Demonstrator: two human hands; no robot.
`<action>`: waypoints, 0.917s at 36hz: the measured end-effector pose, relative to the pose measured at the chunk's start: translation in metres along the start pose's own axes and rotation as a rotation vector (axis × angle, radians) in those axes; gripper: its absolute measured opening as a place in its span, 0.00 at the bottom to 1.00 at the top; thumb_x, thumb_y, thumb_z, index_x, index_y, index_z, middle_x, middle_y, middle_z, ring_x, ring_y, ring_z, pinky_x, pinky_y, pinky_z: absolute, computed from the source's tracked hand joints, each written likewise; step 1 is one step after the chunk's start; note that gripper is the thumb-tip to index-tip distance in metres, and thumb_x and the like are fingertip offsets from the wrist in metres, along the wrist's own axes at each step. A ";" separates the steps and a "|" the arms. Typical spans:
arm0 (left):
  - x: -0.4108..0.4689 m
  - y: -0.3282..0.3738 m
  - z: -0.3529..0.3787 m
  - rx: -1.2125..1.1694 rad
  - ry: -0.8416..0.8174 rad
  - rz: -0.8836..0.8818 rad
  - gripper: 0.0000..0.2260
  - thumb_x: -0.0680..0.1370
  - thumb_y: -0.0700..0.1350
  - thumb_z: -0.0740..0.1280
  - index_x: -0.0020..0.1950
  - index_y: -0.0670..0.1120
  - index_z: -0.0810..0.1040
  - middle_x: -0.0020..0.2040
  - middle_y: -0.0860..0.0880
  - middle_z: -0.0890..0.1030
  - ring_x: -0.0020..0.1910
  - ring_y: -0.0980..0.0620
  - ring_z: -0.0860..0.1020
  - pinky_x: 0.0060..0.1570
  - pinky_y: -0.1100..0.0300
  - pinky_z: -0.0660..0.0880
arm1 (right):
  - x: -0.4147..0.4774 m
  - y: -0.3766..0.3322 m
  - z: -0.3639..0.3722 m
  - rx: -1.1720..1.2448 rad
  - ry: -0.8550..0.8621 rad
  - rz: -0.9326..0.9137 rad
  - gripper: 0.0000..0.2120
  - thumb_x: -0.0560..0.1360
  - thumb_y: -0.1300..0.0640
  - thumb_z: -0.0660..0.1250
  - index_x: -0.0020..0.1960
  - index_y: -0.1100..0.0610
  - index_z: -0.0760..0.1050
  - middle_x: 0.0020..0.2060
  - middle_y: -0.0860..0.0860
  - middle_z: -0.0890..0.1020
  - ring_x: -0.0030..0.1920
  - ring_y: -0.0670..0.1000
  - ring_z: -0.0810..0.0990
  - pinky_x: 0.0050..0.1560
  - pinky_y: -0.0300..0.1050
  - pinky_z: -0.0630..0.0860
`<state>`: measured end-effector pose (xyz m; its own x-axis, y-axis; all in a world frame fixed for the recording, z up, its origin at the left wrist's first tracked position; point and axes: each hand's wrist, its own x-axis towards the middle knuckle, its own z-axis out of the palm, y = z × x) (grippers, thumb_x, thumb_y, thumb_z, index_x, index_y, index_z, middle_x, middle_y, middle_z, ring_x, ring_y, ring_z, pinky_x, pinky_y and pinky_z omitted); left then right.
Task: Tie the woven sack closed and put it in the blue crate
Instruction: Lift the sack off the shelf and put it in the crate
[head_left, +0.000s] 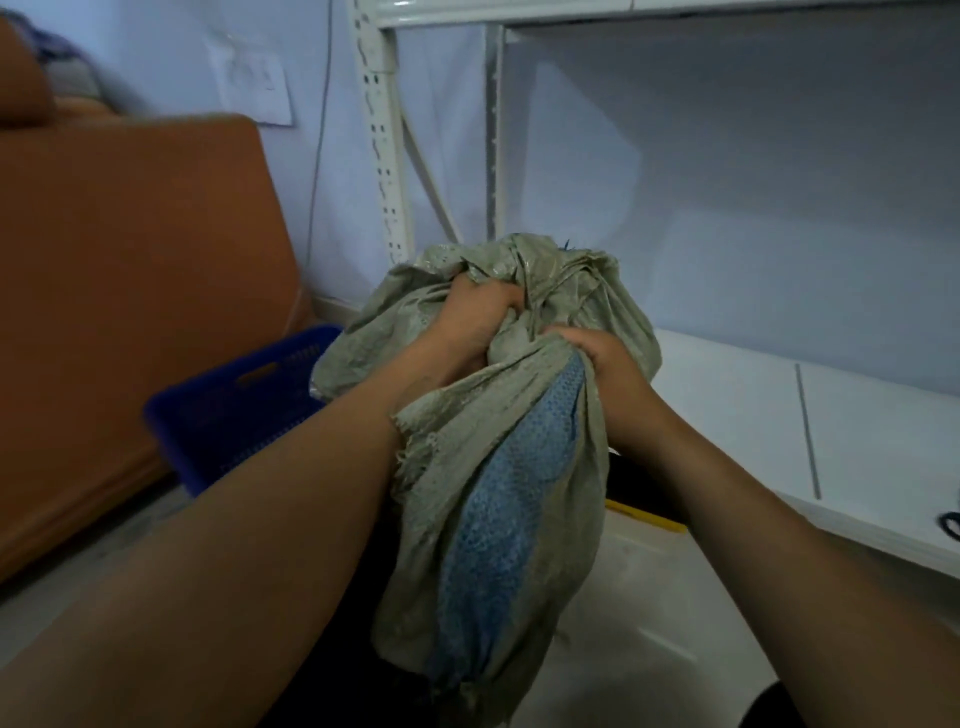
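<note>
- I'm looking down on the woven sack (498, 467), held up in front of me between both forearms, bunched and crumpled, a blue panel showing down its near side.
- Left hand (470, 325) is clenched into the gathered fabric at the sack's mouth, fingers buried in the folds.
- Right hand (602, 358) is fisted tight on the neighbouring bunch of cloth, just beside the left, the two nearly touching.
- My read: we're in the tying step, both fists gathering the neck. I can't tell whether a knot is started; the folds hide it.
- No cord or string shows, so I'd guess the fabric itself gets knotted.
- The blue crate (234, 400) sits on the floor to the left, partly behind the sack and my left forearm, against the orange panel (130, 286).
- Next move calls for crossing and cinching the two bunches hard, then swinging the sack left and lowering it into the crate.
</note>
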<state>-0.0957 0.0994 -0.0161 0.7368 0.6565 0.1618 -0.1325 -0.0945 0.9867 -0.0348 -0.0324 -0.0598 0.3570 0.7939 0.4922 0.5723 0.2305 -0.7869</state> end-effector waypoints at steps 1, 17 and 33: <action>-0.001 -0.001 -0.010 -0.007 0.011 0.002 0.19 0.73 0.23 0.59 0.28 0.43 0.68 0.25 0.54 0.74 0.20 0.64 0.73 0.23 0.71 0.69 | 0.003 0.001 0.008 0.008 -0.004 -0.002 0.20 0.74 0.59 0.69 0.41 0.31 0.80 0.38 0.34 0.82 0.42 0.37 0.79 0.48 0.39 0.73; -0.003 -0.041 -0.128 -0.193 0.211 -0.250 0.18 0.72 0.30 0.62 0.61 0.34 0.79 0.55 0.37 0.83 0.52 0.39 0.83 0.53 0.48 0.81 | 0.027 0.031 0.092 0.140 0.018 0.116 0.13 0.78 0.70 0.64 0.56 0.56 0.79 0.53 0.51 0.81 0.51 0.38 0.80 0.62 0.37 0.74; -0.004 -0.047 -0.179 -0.134 0.307 -0.157 0.13 0.72 0.28 0.60 0.54 0.34 0.77 0.43 0.40 0.81 0.41 0.41 0.82 0.43 0.47 0.83 | 0.065 0.076 0.154 -0.081 -0.022 0.020 0.14 0.76 0.77 0.63 0.57 0.64 0.73 0.51 0.52 0.74 0.43 0.20 0.73 0.52 0.20 0.66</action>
<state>-0.2113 0.2351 -0.0665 0.5242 0.8513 -0.0238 -0.1345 0.1104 0.9847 -0.0820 0.1231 -0.1450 0.3531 0.8101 0.4680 0.6232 0.1694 -0.7635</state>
